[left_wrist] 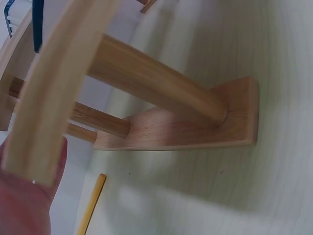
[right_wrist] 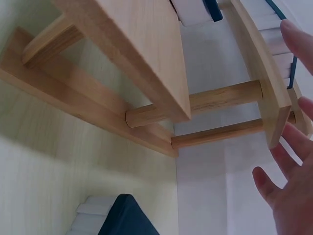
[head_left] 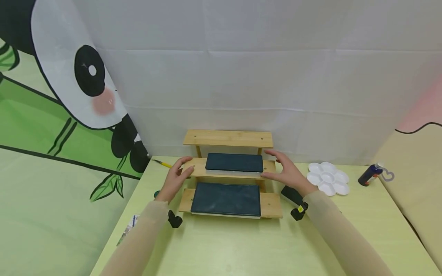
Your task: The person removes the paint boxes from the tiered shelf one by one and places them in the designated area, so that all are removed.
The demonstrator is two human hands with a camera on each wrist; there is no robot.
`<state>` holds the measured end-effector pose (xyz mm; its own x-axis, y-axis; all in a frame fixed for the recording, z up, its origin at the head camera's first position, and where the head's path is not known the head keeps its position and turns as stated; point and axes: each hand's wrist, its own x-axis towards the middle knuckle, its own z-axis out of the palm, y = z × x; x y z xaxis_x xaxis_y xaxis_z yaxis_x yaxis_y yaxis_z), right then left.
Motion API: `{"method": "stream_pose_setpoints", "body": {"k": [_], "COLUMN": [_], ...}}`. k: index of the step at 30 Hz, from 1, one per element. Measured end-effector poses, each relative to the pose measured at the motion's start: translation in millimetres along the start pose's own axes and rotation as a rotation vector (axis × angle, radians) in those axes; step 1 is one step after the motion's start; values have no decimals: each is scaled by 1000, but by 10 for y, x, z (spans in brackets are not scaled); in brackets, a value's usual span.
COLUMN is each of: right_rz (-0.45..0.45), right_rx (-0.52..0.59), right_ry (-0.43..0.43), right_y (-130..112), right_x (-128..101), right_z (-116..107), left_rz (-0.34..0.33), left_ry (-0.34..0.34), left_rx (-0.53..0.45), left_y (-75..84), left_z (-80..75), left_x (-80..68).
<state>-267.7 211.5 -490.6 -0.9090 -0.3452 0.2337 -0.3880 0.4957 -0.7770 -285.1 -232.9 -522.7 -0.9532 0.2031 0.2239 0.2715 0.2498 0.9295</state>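
Book (head_left: 235,163) on the middle shelf (head_left: 201,168) between left hand (head_left: 173,180) and right hand (head_left: 289,174), both loosely spread — likely light, stiff-covered, a little slippery — and best taken by both short ends at once, rather than from one side alone.

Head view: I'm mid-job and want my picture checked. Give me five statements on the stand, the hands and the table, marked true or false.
1. The wooden stand has three tiers. True.
2. The left hand and right hand are at opposite ends of the middle tier. True.
3. The dark rectangular items on the stand share one tier. False: the upper dark item lies on the middle tier, the lower dark item on the bottom tier.
4. The blue bottle is left of the white palette. False: it is to the right.
5. The yellow-handled tool lies on the table. True.
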Motion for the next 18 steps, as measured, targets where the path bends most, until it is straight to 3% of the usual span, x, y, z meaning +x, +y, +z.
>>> {"method": "stream_pose_setpoints", "body": {"k": [7, 18], "right_rz": [0, -61], "right_rx": [-13, 64], "right_ry": [-39, -74], "right_y": [-6, -84], "right_x": [114, 237], "right_z": [68, 210], "left_rz": [-25, -63], "left_ry": [-23, -2], "left_rx": [-14, -56], "left_y": [264, 224], "left_z": [11, 28], "left_x": [-83, -92]}}
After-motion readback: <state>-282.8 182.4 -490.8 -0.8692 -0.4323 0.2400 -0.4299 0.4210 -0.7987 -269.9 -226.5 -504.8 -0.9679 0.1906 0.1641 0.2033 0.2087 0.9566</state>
